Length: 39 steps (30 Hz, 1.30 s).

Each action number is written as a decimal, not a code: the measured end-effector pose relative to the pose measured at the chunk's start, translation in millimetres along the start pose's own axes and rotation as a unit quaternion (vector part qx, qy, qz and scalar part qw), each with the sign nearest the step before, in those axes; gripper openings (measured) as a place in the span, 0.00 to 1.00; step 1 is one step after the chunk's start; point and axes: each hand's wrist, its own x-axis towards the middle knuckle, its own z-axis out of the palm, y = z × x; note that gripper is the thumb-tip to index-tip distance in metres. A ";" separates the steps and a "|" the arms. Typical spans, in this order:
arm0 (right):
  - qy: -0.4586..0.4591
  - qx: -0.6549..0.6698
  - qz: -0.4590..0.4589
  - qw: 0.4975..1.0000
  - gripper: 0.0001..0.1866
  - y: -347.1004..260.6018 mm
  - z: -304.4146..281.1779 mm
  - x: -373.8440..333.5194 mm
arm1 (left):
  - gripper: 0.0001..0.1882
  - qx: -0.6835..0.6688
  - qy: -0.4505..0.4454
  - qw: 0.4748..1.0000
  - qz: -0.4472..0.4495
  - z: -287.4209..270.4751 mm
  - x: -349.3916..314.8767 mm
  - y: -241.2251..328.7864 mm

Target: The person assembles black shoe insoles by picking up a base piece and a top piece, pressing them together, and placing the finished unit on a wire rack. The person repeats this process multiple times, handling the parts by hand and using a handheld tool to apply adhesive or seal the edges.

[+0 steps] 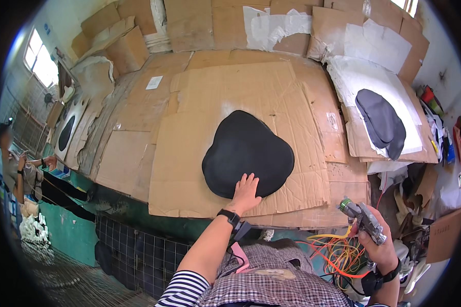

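Note:
A black, rounded three-lobed pad (247,146), like a seat cushion, lies on a cardboard sheet (189,102) in the middle of the table. My left hand (246,194) rests flat on its near edge, fingers stretched out and holding nothing. Off the table's near right edge, my right hand (380,246) is wrapped round a metal spray gun (364,221) with a green part at one end. The spray gun points up and to the left, apart from the pad. A loose, folded black cover (379,118) lies on a white sheet at the right.
Upright cardboard panels (189,25) line the back. Yellow and orange hoses (338,251) coil below the right hand. A cardboard box (446,236) stands at the far right. At the left, another person (25,174) is beside the table, near a black oval piece (66,134).

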 end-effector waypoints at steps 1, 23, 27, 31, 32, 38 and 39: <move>-0.003 -0.007 0.005 1.000 0.30 0.4 -2.4 -0.1 | 0.37 -0.011 -0.004 1.000 0.000 -3.9 -6.6 1.5; -0.040 -0.053 0.014 0.998 0.28 -11.0 3.7 4.1 | 0.27 -0.066 0.002 0.997 0.040 7.6 -65.9 -0.1; -0.108 0.004 0.041 0.993 0.28 -7.5 1.5 -1.7 | 0.21 -0.111 -0.064 0.991 0.035 6.7 -89.6 -10.3; -0.119 0.090 0.018 0.989 0.30 -12.4 18.9 7.5 | 0.19 -0.148 -0.154 0.976 -0.039 -3.0 -112.1 -20.1; -0.099 0.096 0.000 0.990 0.32 -13.2 21.1 8.9 | 0.19 -0.149 -0.154 0.975 -0.052 -4.4 -118.0 -23.4; 0.049 0.010 -0.012 0.999 0.33 -15.8 8.0 -1.9 | 0.20 -0.156 -0.076 0.977 -0.122 -17.2 -143.0 -50.7; 0.062 -0.011 -0.004 0.998 0.32 -16.6 1.6 -6.9 | 0.20 -0.164 -0.065 0.975 -0.134 -17.9 -146.2 -56.4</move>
